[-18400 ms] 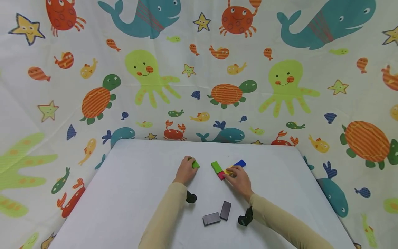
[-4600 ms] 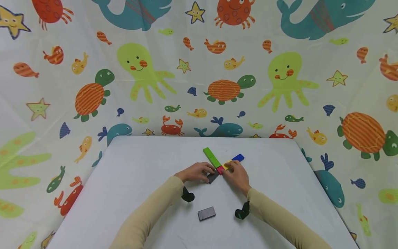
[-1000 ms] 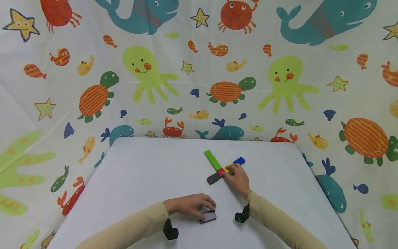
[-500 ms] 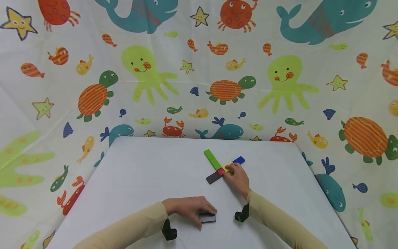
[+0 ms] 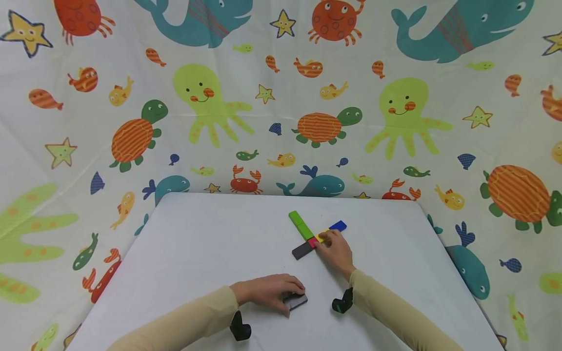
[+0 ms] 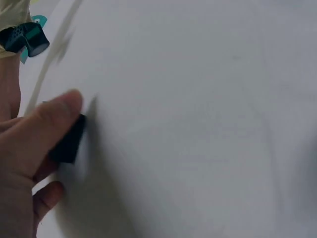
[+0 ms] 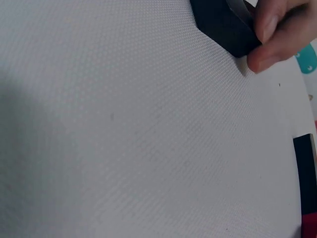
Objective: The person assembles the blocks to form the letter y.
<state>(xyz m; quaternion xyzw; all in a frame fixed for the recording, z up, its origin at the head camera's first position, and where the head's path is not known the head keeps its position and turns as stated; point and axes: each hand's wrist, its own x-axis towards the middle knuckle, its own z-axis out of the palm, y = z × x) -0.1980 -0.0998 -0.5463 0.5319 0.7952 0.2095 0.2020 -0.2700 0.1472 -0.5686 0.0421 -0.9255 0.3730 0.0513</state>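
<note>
On the white table, near its front, my left hand [image 5: 272,291] pinches a dark grey rectangular block [image 5: 296,301] between thumb and fingers. In the right wrist view the same dark block [image 7: 223,25] looks slightly tilted under the fingertips. My right hand [image 5: 337,252] holds the yellow block [image 5: 322,237] further back, with its thumb by the small red block [image 5: 312,242]. Around the red block the pieces form a cross-like shape: two green blocks [image 5: 300,225] in line, the blue block [image 5: 338,225] beyond the yellow, another dark block [image 5: 303,250] opposite. The right fingers partly cover the yellow block.
The white tabletop [image 5: 210,243] stretches around both hands. Behind it hangs a cloth [image 5: 281,107] printed with sea animals. A small black wrist camera [image 5: 240,326] sits at the left wrist, another black camera [image 5: 343,301] at the right.
Since the earliest frame, my left hand has added a green block and a dark block to the shape. It now grips the remaining loose dark block, turned slightly. My right hand stays put.
</note>
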